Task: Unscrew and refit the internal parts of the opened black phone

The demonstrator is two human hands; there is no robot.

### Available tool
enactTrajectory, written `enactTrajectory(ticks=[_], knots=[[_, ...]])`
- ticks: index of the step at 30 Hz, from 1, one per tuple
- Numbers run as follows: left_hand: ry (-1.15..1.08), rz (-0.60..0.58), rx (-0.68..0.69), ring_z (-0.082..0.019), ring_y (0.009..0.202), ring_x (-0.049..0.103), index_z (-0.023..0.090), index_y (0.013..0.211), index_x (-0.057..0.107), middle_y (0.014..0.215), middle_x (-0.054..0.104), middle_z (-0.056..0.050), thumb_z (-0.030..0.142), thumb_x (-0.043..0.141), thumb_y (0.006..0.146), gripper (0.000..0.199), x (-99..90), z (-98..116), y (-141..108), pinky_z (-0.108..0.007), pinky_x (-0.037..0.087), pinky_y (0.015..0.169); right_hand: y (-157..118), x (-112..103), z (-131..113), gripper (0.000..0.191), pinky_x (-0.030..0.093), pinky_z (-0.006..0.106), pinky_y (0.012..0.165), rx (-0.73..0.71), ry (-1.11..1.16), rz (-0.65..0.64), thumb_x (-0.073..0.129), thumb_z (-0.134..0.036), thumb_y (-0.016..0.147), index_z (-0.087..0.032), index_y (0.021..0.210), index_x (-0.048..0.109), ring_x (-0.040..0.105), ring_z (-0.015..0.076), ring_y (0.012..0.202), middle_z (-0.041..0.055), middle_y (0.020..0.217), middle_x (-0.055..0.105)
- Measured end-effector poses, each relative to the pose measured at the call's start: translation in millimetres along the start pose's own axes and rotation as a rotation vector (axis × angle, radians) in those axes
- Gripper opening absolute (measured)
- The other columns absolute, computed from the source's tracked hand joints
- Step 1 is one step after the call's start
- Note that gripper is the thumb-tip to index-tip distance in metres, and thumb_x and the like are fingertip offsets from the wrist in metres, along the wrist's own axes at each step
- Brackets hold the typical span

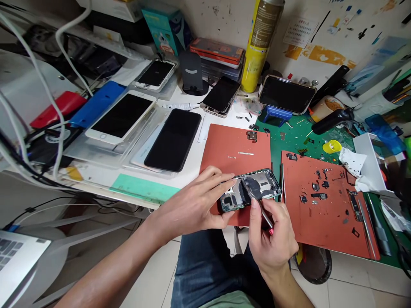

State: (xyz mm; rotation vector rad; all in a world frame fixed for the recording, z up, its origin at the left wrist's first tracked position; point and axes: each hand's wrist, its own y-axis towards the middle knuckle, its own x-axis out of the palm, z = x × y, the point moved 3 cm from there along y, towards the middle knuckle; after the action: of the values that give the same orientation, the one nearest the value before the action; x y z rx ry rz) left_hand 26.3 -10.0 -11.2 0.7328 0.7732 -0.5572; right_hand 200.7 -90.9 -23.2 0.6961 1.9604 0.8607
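Note:
An opened phone housing [265,184] with a bare metal and black interior lies tilted over the front of the left red mat [236,145]. Its left end is held between the fingers and thumb of my left hand [201,199]. My right hand [272,235] is closed around a slim metal tool [265,217] with a red end. The tool's flat tip touches the inside of the housing near its middle. Whether the tip lifts anything there is too small to tell.
The right red mat [321,222] carries several small phone parts. A black phone [173,140] and a white phone [122,115] lie on the left. Behind stand a yellow spray can [257,47] and a propped phone [287,95].

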Motion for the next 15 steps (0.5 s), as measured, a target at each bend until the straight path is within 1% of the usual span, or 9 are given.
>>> enactTrajectory(ticks=[4,7,12,15], knots=[[-0.019,0.006,-0.001,-0.03,0.111,0.064,0.009,0.144,0.064,0.132,0.077,-0.019,0.021,0.075,0.097,0.05,-0.8,-0.3,1.2,-0.051,0.068,0.095,0.5,1.2,-0.7,0.025,0.059,0.028,0.063,-0.016,0.004,-0.001,0.079,-0.003,0.096,-0.01,0.118,0.068,0.069,0.0163,0.072,0.0067,0.087,0.073],[-0.042,0.024,0.002,-0.03,0.11,0.065,0.011,0.142,0.066,0.13,0.078,-0.018,0.019,0.076,0.096,0.048,-1.4,-0.6,1.9,-0.049,0.069,0.093,0.7,2.0,-1.1,0.027,0.058,0.028,0.062,-0.022,0.002,-0.007,0.077,-0.003,0.097,-0.011,0.121,0.067,0.068,0.0162,0.071,0.0063,0.087,0.073],[-0.086,0.055,0.007,-0.03,0.111,0.067,0.017,0.142,0.068,0.132,0.078,-0.017,0.018,0.08,0.093,0.051,-2.0,-2.3,2.2,-0.049,0.069,0.092,0.2,2.0,-2.3,0.029,0.06,0.033,0.066,-0.067,0.013,-0.03,0.078,0.001,0.094,-0.008,0.119,0.066,0.069,0.0201,0.077,0.0116,0.089,0.074],[-0.11,0.065,0.018,-0.029,0.11,0.067,0.017,0.142,0.068,0.131,0.079,-0.017,0.016,0.08,0.092,0.051,-2.4,-3.8,2.6,-0.048,0.069,0.09,-0.7,1.1,-2.7,0.027,0.062,0.036,0.07,-0.119,-0.015,-0.064,0.076,-0.001,0.095,-0.009,0.119,0.066,0.071,0.0227,0.083,0.0142,0.093,0.074]])
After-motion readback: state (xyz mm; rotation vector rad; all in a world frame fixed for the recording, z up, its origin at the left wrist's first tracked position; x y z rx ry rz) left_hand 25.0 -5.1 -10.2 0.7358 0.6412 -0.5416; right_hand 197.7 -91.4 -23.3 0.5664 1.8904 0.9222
